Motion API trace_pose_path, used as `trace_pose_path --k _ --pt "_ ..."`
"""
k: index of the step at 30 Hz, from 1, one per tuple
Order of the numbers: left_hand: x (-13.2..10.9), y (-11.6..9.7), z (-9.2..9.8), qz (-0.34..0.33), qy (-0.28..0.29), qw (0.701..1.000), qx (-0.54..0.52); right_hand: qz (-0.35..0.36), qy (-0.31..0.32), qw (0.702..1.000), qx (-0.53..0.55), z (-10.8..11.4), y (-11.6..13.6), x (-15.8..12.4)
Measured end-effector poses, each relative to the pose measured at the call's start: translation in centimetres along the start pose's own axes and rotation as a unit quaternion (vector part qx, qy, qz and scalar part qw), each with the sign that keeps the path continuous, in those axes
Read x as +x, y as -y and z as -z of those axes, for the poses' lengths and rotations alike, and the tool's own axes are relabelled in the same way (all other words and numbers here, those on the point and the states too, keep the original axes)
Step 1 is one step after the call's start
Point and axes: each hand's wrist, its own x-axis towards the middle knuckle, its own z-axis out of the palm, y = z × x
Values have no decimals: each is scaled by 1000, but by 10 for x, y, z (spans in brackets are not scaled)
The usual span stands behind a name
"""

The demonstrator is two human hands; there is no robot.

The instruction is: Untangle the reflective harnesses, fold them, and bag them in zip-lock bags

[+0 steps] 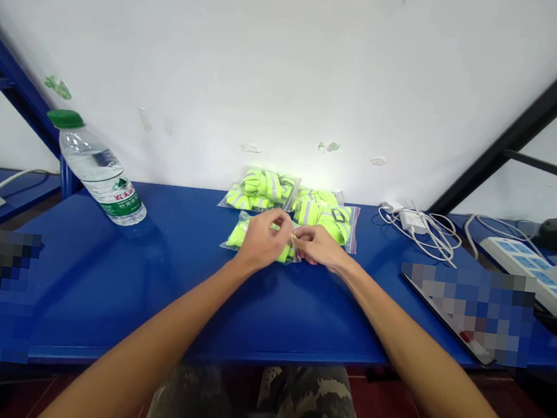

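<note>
Camouflage trousers point(310, 410), left hand point(262, 239), right hand point(317, 245) — pinching a neon-yellow zip bag point(238, 236)

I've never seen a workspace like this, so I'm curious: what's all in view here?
Zip bags of neon yellow reflective strips: three, clear with yellow contents, mid-table, one beneath the hands.
Blue table: one, blue, across the view.
Water bottle: one, clear with green cap, left of the bags.
Power adapter with cables: one, white, right of the bags.
Power strip: one, white and blue, far right.
Wall: one, white, behind the table.
Camouflage trousers: one pair, grey-green, below the table edge.
Left hand: one, bare, above the front bag.
Right hand: one, bare, fingertips meeting the left hand's; anything pinched is too small to tell.
</note>
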Motion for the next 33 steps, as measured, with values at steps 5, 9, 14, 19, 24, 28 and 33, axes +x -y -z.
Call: trace_pose_path --k 5,9,14,19,24,28,33 --pt "-1 46 19 99 6 981 166 43 -14 998 41 -10 -2 2" --pt "-8 71 28 128 110 959 228 95 -37 989 108 7 0 -4" --pt "-6 92 57 64 108 956 265 216 -221 929 204 60 16 -26" --pt "-12 93 76 84 100 955 266 223 -267 933 96 56 26 -26" --pt "-18 84 74 74 91 954 275 230 -91 906 -345 -7 12 -5" --pt "-18 100 97 126 37 938 321 188 -78 899 -389 4 -1 -4" --pt "-18 107 113 164 45 943 286 204 -308 909 -193 50 5 -13"
